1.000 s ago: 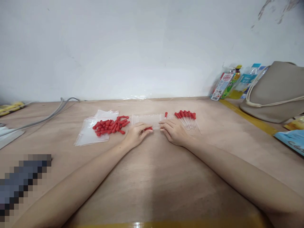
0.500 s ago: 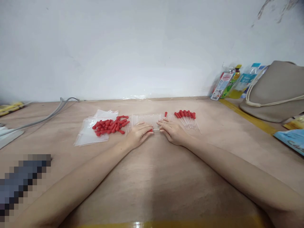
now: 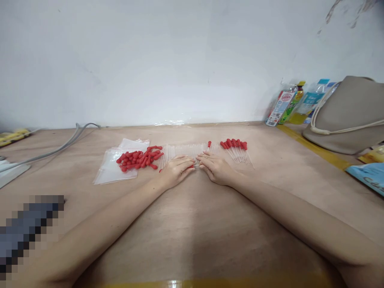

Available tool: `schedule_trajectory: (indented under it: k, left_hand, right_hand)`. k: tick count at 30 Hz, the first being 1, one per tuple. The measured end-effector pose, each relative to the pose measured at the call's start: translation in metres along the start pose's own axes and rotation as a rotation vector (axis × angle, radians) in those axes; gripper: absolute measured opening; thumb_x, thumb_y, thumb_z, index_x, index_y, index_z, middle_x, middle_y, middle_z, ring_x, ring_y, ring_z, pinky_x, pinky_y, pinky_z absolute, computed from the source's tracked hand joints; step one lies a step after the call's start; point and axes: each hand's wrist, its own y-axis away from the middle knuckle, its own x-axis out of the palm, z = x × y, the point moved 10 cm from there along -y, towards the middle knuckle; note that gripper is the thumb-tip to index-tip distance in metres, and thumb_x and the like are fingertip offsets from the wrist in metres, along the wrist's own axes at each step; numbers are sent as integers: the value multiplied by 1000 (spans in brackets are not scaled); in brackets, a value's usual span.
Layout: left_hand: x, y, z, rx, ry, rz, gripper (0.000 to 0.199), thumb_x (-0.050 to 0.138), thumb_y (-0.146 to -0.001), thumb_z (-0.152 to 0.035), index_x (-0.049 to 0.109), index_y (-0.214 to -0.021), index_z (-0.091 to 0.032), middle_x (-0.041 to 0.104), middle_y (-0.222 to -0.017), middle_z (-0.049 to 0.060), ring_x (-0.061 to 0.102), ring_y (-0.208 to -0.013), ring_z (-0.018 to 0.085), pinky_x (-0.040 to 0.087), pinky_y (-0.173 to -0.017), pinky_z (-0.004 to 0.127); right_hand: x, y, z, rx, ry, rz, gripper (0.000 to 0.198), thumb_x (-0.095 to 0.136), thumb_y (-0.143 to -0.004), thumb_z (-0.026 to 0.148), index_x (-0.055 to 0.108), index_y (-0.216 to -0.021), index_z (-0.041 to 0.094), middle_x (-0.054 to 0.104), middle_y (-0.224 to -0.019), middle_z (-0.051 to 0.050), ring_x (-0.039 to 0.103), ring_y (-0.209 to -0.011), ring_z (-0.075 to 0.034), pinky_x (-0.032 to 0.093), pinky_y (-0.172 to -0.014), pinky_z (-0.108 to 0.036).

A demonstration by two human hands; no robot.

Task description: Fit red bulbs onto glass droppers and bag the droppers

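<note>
My left hand (image 3: pixel 175 171) is closed around a red rubber dropper bulb (image 3: pixel 192 166), of which only a sliver shows under the fingertips. Facing it, my right hand (image 3: pixel 218 169) pinches a clear dropper tube (image 3: pixel 197 163) whose end points at the bulb; the join is hidden by fingers. Behind both hands lies a row of clear dropper tubes (image 3: pixel 177 150). One dropper with a red bulb (image 3: pixel 209 143) stands out among them. Droppers with red bulbs (image 3: pixel 233 143) fan out to the right, and a pile of loose red bulbs (image 3: pixel 136 159) is on the left.
Clear plastic bags (image 3: pixel 106 170) lie under the loose bulbs. A grey cable (image 3: pixel 64 145) and a pixelated dark object (image 3: pixel 30 228) are at left. Bottles (image 3: pixel 312 100), a carton (image 3: pixel 280 108), a grey-beige bag (image 3: pixel 351 114) and a blue packet (image 3: pixel 369 176) line the right.
My hands have come closer together, so less of the tube shows between them. A bit of red now shows beside my left hand's outer edge.
</note>
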Motion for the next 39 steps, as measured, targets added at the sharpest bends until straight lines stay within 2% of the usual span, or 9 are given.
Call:
schedule_trajectory:
  k: [7, 11, 13, 16, 19, 22, 27, 32, 39]
  left_hand:
    - [1, 1, 0, 5, -46, -2, 15, 51, -85, -22, 60, -96, -16, 69, -94, 7, 64, -89, 16, 48, -88, 36]
    - [-2, 2, 7, -81, -94, 12, 21, 55, -83, -27, 59, -100, -16, 67, -100, 8, 58, -102, 21, 46, -89, 38]
    - [-9, 5, 13, -161, -166, 16, 28, 57, -80, -32, 58, -104, -17, 64, -106, 9, 54, -107, 24, 43, -91, 41]
    - [-22, 12, 22, -291, -284, 37, 33, 55, -81, -35, 56, -108, -17, 59, -110, 10, 51, -108, 25, 40, -92, 42]
    - [-29, 18, 32, -418, -415, 138, 34, 54, -80, -34, 53, -108, -14, 56, -109, 11, 50, -104, 25, 42, -87, 38]
    - [-28, 24, 41, -526, -584, 317, 33, 53, -80, -34, 51, -105, -12, 52, -105, 13, 49, -100, 27, 45, -77, 35]
    - [-24, 33, 49, -653, -779, 523, 31, 44, -86, -37, 50, -101, -10, 50, -99, 14, 52, -90, 27, 44, -66, 33]
    - [-20, 36, 47, -683, -819, 632, 29, 38, -89, -33, 49, -102, -9, 50, -100, 15, 53, -89, 28, 45, -63, 33]
    - [-16, 39, 46, -712, -813, 747, 27, 28, -88, -13, 50, -102, -7, 49, -102, 17, 54, -89, 28, 48, -56, 31]
  right_hand:
    - [4, -2, 4, -16, 51, 25, 29, 34, -90, 21, 58, -104, 13, 64, -104, -12, 57, -103, -20, 44, -93, -41]
    - [-4, -5, 3, 20, 181, 62, 25, 40, -88, 25, 64, -88, 17, 65, -95, -8, 56, -92, -21, 42, -81, -39]
    - [-16, -3, -11, 136, 274, 57, 26, 42, -88, 27, 66, -82, 18, 63, -86, -8, 54, -82, -20, 40, -73, -36]
    - [-41, 10, -54, 462, 369, 1, 31, 38, -89, 29, 66, -85, 16, 59, -84, -9, 53, -76, -17, 38, -67, -31]
    - [-52, 33, -95, 762, 411, 44, 33, 35, -89, 30, 65, -87, 16, 58, -89, -10, 55, -76, -18, 37, -66, -29]
    - [-52, 45, -116, 899, 451, 143, 31, 37, -87, 31, 64, -84, 15, 60, -89, -11, 57, -80, -21, 37, -66, -29]
    - [-51, 53, -123, 1038, 541, 225, 26, 41, -82, 31, 59, -95, 16, 64, -86, -11, 60, -82, -26, 39, -65, -32]
    - [-50, 56, -125, 1069, 574, 236, 26, 41, -81, 30, 56, -98, 18, 65, -85, -10, 61, -79, -27, 39, -61, -32]
    - [-46, 48, -122, 1021, 516, 134, 27, 39, -83, 38, 60, -88, 21, 66, -83, -6, 60, -77, -22, 39, -64, -31]
